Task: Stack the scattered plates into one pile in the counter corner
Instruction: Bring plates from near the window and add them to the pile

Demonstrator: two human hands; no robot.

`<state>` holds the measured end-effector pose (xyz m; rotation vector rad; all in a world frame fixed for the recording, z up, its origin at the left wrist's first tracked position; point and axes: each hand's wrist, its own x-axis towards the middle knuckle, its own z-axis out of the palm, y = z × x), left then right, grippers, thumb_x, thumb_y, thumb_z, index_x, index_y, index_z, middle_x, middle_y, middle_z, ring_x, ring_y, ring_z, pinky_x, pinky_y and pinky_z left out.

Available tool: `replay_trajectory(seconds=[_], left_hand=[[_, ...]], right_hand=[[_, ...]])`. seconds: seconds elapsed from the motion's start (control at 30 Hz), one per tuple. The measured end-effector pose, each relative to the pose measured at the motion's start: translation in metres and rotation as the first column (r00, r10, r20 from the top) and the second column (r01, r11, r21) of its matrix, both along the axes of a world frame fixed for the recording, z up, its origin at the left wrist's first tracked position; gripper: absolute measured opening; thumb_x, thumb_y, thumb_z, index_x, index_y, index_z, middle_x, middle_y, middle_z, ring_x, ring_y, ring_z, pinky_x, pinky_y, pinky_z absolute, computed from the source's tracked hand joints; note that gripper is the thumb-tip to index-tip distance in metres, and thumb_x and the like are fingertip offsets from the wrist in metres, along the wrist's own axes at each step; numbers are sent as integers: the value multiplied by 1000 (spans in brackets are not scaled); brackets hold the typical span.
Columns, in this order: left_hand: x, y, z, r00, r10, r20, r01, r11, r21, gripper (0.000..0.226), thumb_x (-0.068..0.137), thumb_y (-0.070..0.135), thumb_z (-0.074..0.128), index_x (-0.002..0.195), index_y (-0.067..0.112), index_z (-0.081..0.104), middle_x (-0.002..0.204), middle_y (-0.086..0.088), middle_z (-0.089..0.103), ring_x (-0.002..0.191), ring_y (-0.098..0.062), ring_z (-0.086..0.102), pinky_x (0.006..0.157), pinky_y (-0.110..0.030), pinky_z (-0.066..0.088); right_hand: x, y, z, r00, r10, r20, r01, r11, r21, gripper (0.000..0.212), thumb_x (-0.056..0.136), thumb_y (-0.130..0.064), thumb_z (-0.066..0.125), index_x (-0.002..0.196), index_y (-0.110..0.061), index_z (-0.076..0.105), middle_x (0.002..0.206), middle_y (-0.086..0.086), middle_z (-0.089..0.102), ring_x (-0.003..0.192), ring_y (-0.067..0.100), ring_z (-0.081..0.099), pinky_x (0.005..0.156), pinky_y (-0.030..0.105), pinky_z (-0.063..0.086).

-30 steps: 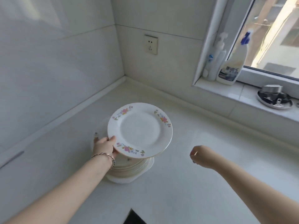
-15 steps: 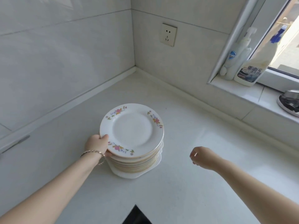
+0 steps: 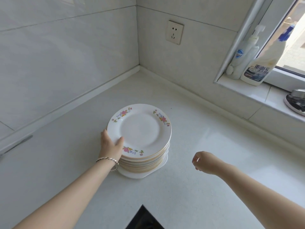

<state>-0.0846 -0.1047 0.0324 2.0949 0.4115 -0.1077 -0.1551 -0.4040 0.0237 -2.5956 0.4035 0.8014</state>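
A flowered plate [image 3: 139,130], white with pink and blue sprigs round its rim and a thin gold edge, lies flat on top of a pile of plates [image 3: 145,163] with the same gold edges. The pile sits on a plain white dish [image 3: 132,175] with rounded corners, which shows beneath it on the near side. The pile stands on the pale desk [image 3: 206,192], out from the corner where the two tiled walls meet rather than tucked into it. Of the two hands, the left hand [image 3: 111,143] holds the flowered plate at its near left rim, the thumb lying on the upper face and the fingers wrapped round the edge; how far they reach beneath cannot be seen. A beaded bracelet [image 3: 108,160] circles that wrist, just beside the side of the pile. The right hand [image 3: 203,162] hovers above the desk to the right of the pile, apart from it, its fingers loosely curled and holding nothing. A wall socket [image 3: 175,32] is set in the far wall above the corner. On the window sill [image 3: 244,90] to the right stand a white pump bottle [image 3: 241,60] and, touching it, a spray bottle [image 3: 264,63] with a blue trigger. A metal object [image 3: 296,100] lies farther right on the sill, cut off by the frame. A dark opening [image 3: 143,219] shows at the desk's near edge.
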Motion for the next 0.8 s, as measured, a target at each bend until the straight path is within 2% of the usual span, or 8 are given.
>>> replay_trajectory(seconds=[0.13, 0.23, 0.3, 0.37, 0.47, 0.57, 0.7, 0.8], left_hand=[[-4, -3, 0, 1000, 22, 0, -22, 999, 30, 62, 90, 19, 53, 140, -4, 24, 147, -21, 30, 134, -36, 34, 111, -45, 32], [-13, -16, 13, 991, -131, 13, 115, 916, 384, 73, 93, 31, 48, 148, 1, 11, 158, -17, 10, 147, -29, 13, 116, -47, 15], [-22, -35, 25, 941, -331, 76, 249, 824, 508, 70, 94, 32, 47, 149, 4, 13, 160, -12, 2, 149, -26, 1, 119, -45, 5], [-34, -62, 37, 837, -527, 148, 392, 766, 509, 65, 92, 23, 51, 146, 3, 21, 159, -14, 4, 148, -28, 7, 119, -42, 12], [-49, -110, 46, 666, -715, 214, 588, 679, 440, 61, 90, 14, 50, 145, 6, 24, 156, -10, 11, 139, -22, 34, 105, -33, 39], [-62, -165, 46, 517, -856, 22, 767, 474, 432, 46, 93, 16, 41, 139, 14, 34, 145, -4, 33, 123, -24, 53, 97, -34, 45], [-88, -241, 45, 246, -924, -293, 823, 40, 567, 31, 95, 17, 35, 120, 13, 52, 128, -8, 58, 115, -28, 57, 97, -33, 42], [-118, -296, 43, 162, -912, -376, 843, -70, 534, 30, 94, 18, 35, 116, 13, 54, 124, -8, 60, 113, -28, 57, 92, -32, 45]], right_hand=[[-1, 3, 3, 1000, 4, 14, -4, 1000, -2, 12, 90, -19, 43, 90, -21, 55, 92, -3, 59, 82, 15, 55, 64, 23, 41], [-5, 2, 5, 1000, -1, 27, 1, 1000, -6, 11, 90, -19, 43, 90, -22, 54, 92, -3, 59, 81, 15, 54, 58, 19, 39], [-12, -4, 7, 999, -27, 24, 27, 1000, -15, 11, 90, -19, 43, 90, -22, 53, 92, -4, 59, 79, 15, 53, 55, 16, 36], [-23, -14, 10, 997, -69, 24, 70, 997, -29, 12, 89, -19, 41, 89, -22, 53, 95, -3, 61, 77, 15, 52, 53, 16, 36], [-46, -39, 15, 987, -159, 38, 161, 985, -57, 13, 89, -19, 40, 89, -22, 53, 106, -1, 66, 80, 17, 53, 53, 17, 35], [-80, -70, 16, 960, -276, 40, 278, 958, -68, 13, 89, -19, 40, 90, -23, 53, 111, 2, 65, 80, 18, 54, 52, 18, 35], [-145, -115, 19, 902, -429, 47, 431, 898, -86, 23, 90, -20, 40, 102, -19, 59, 113, 1, 65, 82, 18, 52, 57, 22, 38], [-204, -155, 17, 843, -537, 42, 538, 838, -95, 17, 89, -20, 40, 94, -22, 56, 114, 2, 66, 86, 19, 54, 71, 25, 42]])
